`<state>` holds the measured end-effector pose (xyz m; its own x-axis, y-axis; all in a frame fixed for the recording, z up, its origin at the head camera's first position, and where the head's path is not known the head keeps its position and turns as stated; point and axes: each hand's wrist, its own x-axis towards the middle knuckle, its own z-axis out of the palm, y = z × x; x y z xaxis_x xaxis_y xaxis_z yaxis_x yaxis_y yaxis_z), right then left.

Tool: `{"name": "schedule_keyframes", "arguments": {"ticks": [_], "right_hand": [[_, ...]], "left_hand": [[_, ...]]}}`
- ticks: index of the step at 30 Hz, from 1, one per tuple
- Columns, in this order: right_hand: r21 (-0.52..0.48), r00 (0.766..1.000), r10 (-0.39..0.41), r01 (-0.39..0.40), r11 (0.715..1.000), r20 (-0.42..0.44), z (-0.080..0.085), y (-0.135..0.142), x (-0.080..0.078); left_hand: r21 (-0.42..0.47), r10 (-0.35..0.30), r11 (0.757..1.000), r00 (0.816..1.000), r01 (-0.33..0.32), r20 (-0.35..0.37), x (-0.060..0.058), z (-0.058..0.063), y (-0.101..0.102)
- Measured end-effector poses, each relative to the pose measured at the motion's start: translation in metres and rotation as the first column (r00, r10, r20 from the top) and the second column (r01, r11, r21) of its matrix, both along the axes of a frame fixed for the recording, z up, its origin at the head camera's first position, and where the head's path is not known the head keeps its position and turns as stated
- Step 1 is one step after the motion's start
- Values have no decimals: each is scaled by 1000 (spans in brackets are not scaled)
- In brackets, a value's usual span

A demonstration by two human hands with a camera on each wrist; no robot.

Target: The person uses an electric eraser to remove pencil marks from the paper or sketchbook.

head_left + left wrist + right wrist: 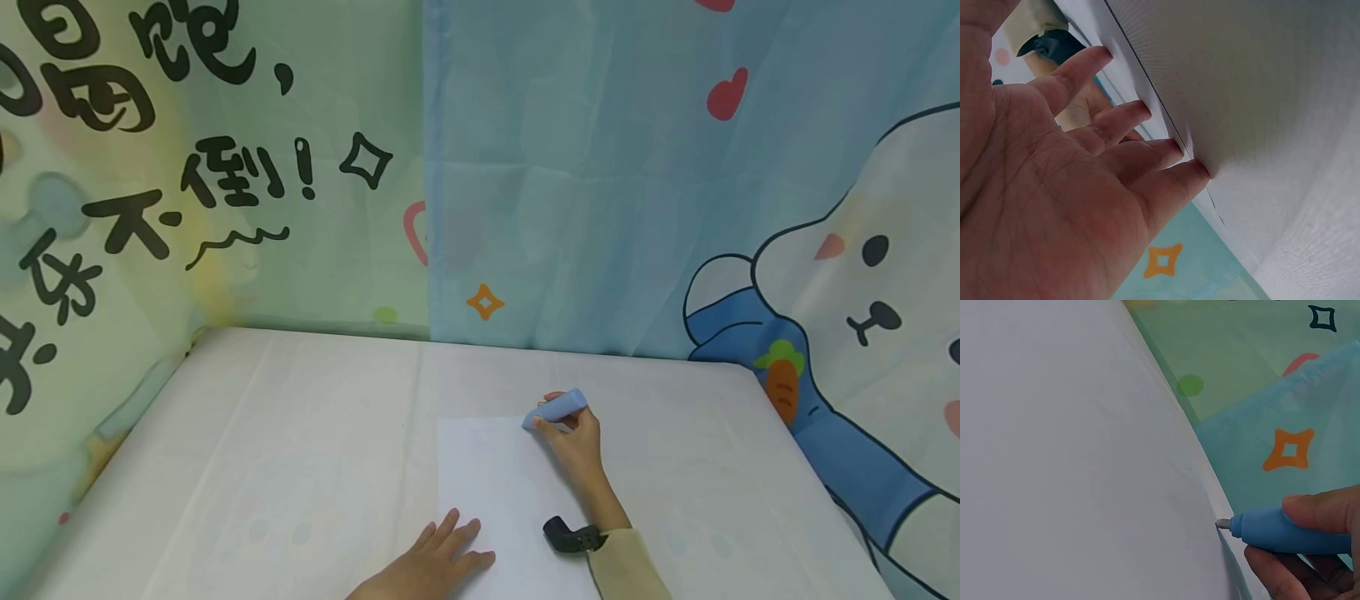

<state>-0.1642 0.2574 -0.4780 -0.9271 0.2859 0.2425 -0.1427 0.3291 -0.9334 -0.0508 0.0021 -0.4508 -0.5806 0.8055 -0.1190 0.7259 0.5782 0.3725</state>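
Note:
A sheet of white paper [495, 492] lies on the white-covered table. Between thumb and fingers, my right hand [581, 450] holds a thick light-blue pen-shaped tool [564, 406] over the sheet's far right part. In the right wrist view, the tool's small metal tip [1224, 523] points down at the white surface; whether it touches cannot be made out. My left hand [431, 560] rests with spread fingers on the near left part of the paper. In the left wrist view, the fingertips [1200, 170] press along the sheet's edge.
The table [315, 417] has a white cloth over it. Behind it hangs a blue curtain [562, 208] with a cartoon animal [817, 275], beside a green one with black lettering [236, 175]. A black device [572, 536] is strapped to the right wrist, below a pale sleeve [626, 567].

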Motion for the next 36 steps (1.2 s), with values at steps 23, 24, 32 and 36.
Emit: {"name": "schedule_keyframes", "arguments": {"ticks": [23, 24, 32, 36], "right_hand": [[-60, 993, -106, 109, 992, 52, 4, 3, 0], [-67, 993, -104, 108, 992, 56, 4, 3, 0], [-181, 998, -57, 62, 982, 33, 5, 5, -3], [-247, 997, -5, 25, 969, 80, 8, 3, -1]], "left_hand": [[15, -3, 1000, 1000, 3, -5, 0, 0, -1], [16, -5, 1000, 1000, 5, -9, 0, 0, -1], [21, -4, 1000, 1000, 4, 1, -1, -1, -2], [24, -15, 1000, 1000, 15, -1, -2, -3, -2]]}}
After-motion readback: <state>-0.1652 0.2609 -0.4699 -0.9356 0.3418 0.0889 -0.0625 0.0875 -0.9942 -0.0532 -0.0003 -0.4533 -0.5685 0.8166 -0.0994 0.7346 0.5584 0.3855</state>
